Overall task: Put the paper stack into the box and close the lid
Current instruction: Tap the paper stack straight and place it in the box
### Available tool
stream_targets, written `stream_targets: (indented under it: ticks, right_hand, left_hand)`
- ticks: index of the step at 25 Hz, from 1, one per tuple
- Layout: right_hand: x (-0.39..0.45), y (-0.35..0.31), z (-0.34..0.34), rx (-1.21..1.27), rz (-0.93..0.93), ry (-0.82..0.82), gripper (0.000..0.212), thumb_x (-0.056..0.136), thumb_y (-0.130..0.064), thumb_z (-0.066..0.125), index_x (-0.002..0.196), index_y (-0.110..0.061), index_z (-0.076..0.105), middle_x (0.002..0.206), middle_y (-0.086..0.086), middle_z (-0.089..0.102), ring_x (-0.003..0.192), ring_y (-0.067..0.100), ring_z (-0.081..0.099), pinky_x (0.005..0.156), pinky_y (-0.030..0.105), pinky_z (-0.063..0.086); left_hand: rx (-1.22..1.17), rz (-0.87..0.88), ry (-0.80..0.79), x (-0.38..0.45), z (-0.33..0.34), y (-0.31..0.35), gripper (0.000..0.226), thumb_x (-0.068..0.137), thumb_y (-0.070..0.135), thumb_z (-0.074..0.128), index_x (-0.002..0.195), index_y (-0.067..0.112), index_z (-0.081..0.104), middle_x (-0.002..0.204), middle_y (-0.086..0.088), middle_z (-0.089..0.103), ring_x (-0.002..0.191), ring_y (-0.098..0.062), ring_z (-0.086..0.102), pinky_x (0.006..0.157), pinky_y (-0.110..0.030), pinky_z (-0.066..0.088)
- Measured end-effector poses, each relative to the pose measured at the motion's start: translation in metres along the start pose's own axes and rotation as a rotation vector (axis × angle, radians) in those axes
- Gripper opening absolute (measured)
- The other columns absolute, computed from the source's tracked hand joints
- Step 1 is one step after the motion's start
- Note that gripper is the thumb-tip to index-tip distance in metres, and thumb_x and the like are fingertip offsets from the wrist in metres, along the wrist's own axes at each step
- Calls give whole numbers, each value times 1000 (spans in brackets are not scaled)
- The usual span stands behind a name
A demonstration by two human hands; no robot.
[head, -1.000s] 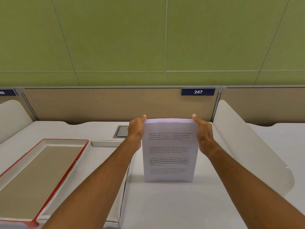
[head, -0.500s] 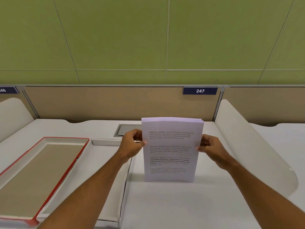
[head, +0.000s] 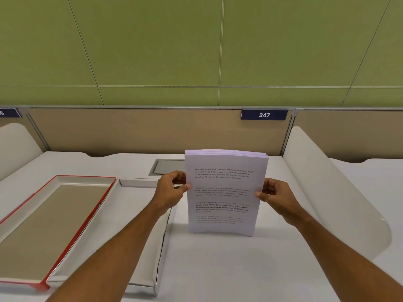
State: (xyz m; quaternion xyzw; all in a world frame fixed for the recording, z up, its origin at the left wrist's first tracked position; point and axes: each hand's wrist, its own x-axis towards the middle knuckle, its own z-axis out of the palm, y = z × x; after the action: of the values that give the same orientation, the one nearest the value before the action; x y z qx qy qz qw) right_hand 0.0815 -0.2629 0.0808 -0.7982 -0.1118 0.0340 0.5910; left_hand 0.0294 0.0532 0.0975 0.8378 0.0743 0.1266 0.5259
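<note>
A stack of white printed paper stands upright on its bottom edge on the white desk, printed side facing me. My left hand grips its left edge at mid height and my right hand grips its right edge. To the left lies the open white box, partly hidden under my left forearm. Its red-rimmed lid lies upturned further left, leaning against the box.
A curved white divider rises at the right of the desk and another at the far left. A grey cable hatch is set in the desk behind the paper. A tan partition with a "247" label closes the back.
Both hands slid down from the stack's top corners to the middle of its side edges. The stack stays upright in the same spot on the desk.
</note>
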Motion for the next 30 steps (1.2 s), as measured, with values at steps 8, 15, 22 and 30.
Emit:
stream_targets:
  ticks: [8, 15, 22, 30]
  right_hand:
    - [-7, 7, 5, -77, 26, -5, 24, 86, -8, 70, 110, -6, 68, 103, 8, 75, 95, 29, 70, 90, 46, 58]
    - [-9, 0, 5, -29, 37, 10, 18, 86, -6, 70, 104, -6, 70, 100, 10, 75, 95, 31, 71, 87, 44, 59]
    - [3, -44, 8, 115, -50, -19, 14, 89, -3, 66, 93, -14, 72, 84, -2, 79, 75, 14, 75, 59, 20, 57]
    - [13, -86, 87, 206, -12, -42, 18, 87, 1, 63, 92, -12, 75, 81, 0, 79, 72, 13, 76, 56, 23, 58]
  left_hand:
    - [38, -43, -5, -7, 8, -13, 22, 81, 14, 76, 101, 12, 68, 96, -2, 72, 88, -18, 68, 87, -32, 54]
    - [1, -61, 31, -11, 10, -10, 19, 80, 15, 77, 97, 13, 68, 91, 1, 72, 84, -18, 68, 79, -26, 52]
    - [-232, -63, 79, -9, -29, 14, 16, 81, 5, 74, 93, 15, 69, 95, -4, 75, 88, -18, 72, 79, -30, 59]
    - [-326, -133, 121, -5, -112, -3, 19, 82, -2, 71, 101, -2, 69, 93, -12, 75, 77, -21, 73, 64, -27, 61]
